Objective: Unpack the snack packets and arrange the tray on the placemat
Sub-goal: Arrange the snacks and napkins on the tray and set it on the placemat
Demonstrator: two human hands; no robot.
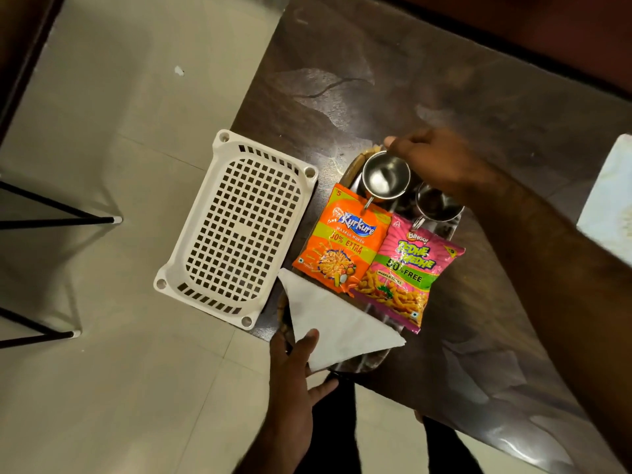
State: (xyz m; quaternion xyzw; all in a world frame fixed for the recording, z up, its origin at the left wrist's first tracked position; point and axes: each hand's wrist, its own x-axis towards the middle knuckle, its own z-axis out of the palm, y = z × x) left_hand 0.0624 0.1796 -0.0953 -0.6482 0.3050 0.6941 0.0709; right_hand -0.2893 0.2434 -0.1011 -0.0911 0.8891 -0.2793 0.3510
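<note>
A metal tray (362,362) lies on the dark table near its corner. On it lie an orange Kurkure packet (345,241), a pink Bingo packet (407,275), a folded white napkin (338,323) and two steel cups. My right hand (441,162) grips the rim of the left steel cup (384,179), which is tilted above the tray's far end. The second steel cup (437,203) stands beside it, partly under my forearm. My left hand (294,364) holds the tray's near end, thumb on the napkin.
A white perforated plastic basket (239,227) rests at the table's left edge, partly overhanging the floor. A pale mat (612,196) shows at the right border. Black chair legs (58,218) stand on the tiled floor at left.
</note>
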